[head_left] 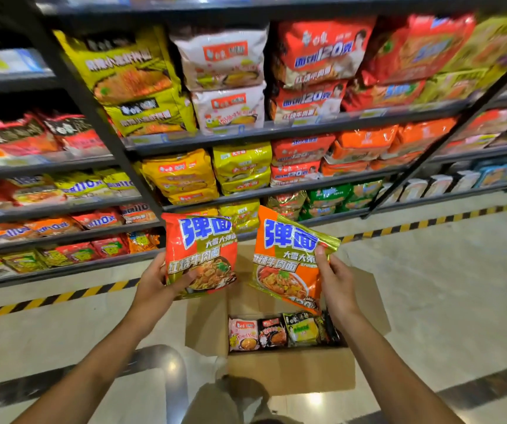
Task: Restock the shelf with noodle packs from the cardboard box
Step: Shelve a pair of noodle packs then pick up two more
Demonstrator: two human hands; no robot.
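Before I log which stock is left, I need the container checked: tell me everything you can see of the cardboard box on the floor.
The cardboard box is plain brown corrugated card, standing open on the pale tiled floor in front of the shelves. Its flaps are folded outward on the left, right and far sides. Inside, a row of single noodle packs shows along the near wall: a pink one, a black and red one and a black and yellow one. Neither hand touches the box; both hold packs above it.

The person's 2 forearms are bare to the bottom edge of the view, with no sleeves, watch or rings visible on the left hand (pixel 154 281) or the right hand (pixel 336 286). Below, a knee in olive-khaki trousers (pixel 231 399) shows.
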